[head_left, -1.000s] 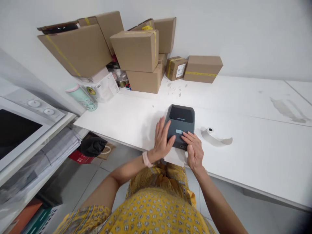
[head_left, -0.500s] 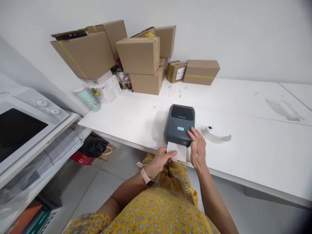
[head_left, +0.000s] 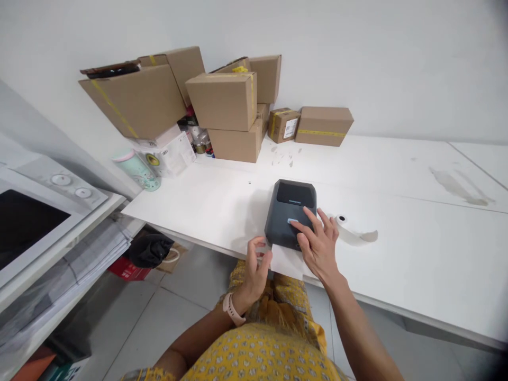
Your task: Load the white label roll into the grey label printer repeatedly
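Observation:
A dark grey label printer (head_left: 282, 225) sits near the front edge of the white table. From its front slot a strip of white label paper (head_left: 286, 260) hangs out over the table edge. My right hand (head_left: 320, 244) lies over the printer's front right, fingers spread, with the index fingertip at the light blue button (head_left: 292, 220). Just left of the paper, my left hand (head_left: 257, 269) is held with its fingers apart and curved, holding nothing. Right of the printer stands a small paper roll (head_left: 341, 219) with a loose curled tail.
Cardboard boxes (head_left: 222, 103) are stacked at the back left, with smaller boxes (head_left: 323, 126) beside them. A mint tumbler (head_left: 137, 170) leans near the table's left end. On a shelf unit at the left is a white microwave (head_left: 43, 203). The table (head_left: 413, 264) extends right.
My left hand has let go of the label paper and moved left. My right hand has shifted from the printer's right edge onto its top, with the index finger at the button.

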{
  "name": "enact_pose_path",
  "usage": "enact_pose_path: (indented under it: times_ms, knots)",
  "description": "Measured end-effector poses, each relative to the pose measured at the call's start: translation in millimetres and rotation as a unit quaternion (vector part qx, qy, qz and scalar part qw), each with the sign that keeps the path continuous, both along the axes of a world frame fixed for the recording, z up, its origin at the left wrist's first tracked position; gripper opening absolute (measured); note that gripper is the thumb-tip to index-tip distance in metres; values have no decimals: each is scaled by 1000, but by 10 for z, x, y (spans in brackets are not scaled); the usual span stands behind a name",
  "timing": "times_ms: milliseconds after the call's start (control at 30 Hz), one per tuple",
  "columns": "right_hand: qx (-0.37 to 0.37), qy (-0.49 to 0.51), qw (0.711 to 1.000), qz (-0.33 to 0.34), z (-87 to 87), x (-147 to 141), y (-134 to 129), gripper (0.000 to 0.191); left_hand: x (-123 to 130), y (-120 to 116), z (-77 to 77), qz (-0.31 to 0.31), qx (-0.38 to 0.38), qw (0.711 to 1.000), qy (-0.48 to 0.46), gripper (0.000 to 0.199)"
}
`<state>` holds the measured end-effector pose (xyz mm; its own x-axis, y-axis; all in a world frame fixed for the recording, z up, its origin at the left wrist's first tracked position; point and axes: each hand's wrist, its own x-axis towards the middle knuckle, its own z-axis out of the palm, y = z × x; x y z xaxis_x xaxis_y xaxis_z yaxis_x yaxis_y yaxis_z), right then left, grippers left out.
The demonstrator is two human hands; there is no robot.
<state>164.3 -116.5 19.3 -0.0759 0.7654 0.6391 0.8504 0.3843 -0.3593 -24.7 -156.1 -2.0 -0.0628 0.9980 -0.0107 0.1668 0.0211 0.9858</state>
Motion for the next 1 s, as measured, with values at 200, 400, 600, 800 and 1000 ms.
enact_pose_path:
  times_ms: [200, 400, 600, 800, 1000]
  knots:
    - [5, -63, 998, 2, 71, -40, 123, 17, -27, 322, 16, 28, 127, 991, 20, 45]
    - [-50, 87, 995, -1, -147, 34, -66, 34, 67, 438, 54, -22, 82, 996, 17, 53]
    - [-77, 226, 971, -11, -466, 45, -199, 53, 134, 407, 198, -74, 97, 992, 24, 54]
    - [-95, 233, 968, -15, -485, -17, -233, 57, 262, 354, 151, -38, 79, 996, -23, 61]
    - [-120, 300, 946, -28, -567, -58, -291, 61, 190, 389, 30, -28, 66, 997, -30, 58]
